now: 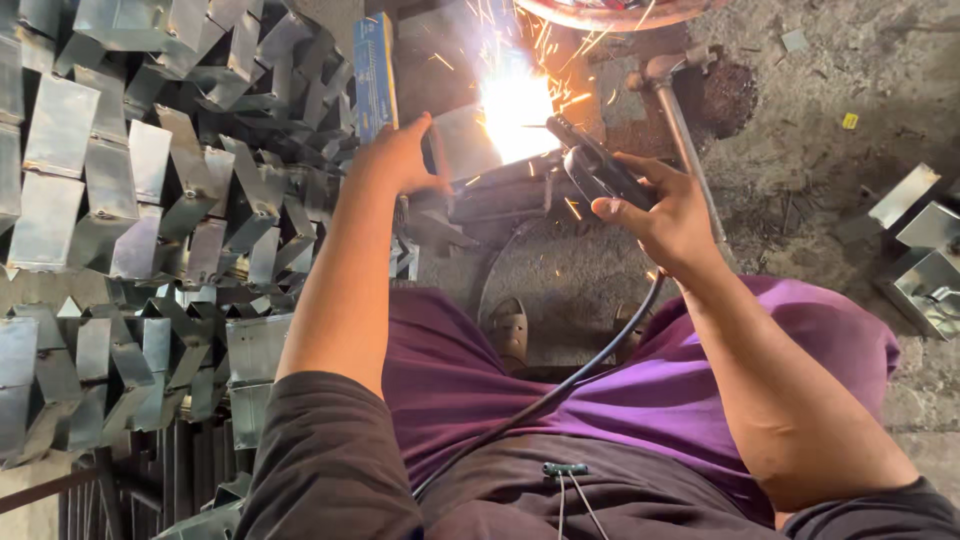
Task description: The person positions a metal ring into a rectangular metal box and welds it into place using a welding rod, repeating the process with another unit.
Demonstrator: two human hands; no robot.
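Two hands work here: my right hand (665, 215) grips the electrode holder (600, 170), pointing up-left at the metal piece (470, 145) my left hand (400, 155) steadies.

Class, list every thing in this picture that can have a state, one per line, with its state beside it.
Left hand: raised, gripping the grey metal piece at the arc.
Right hand: closed around the black welding electrode holder.
Welding arc: lit, throwing sparks.
Black cable: slack, trailing across the lap.
Folded grey sheet-metal brackets: stacked in a pile.
Hammer: lying on the ground.
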